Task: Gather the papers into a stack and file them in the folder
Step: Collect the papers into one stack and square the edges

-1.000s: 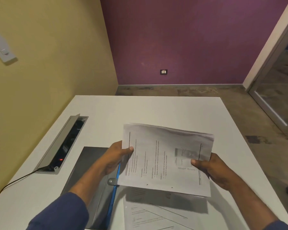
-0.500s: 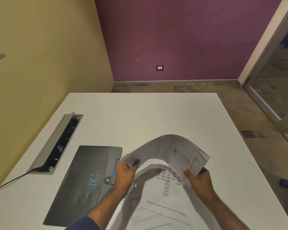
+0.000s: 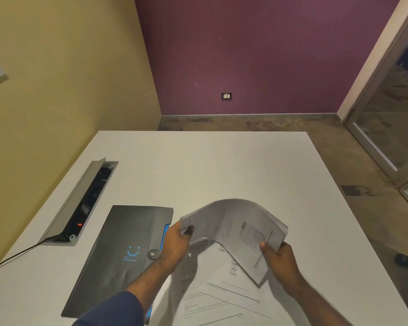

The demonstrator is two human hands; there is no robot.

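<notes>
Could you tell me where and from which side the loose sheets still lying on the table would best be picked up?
Probably by their right edge, coming in low from the right. The loose sheets lie flat and fanned on the table, with the folder and left hand crowding their left side. Both hands hold the bowed stack, so the right hand would need freeing first.

Held sheaf — flat a second ago — now arches upward.
</notes>
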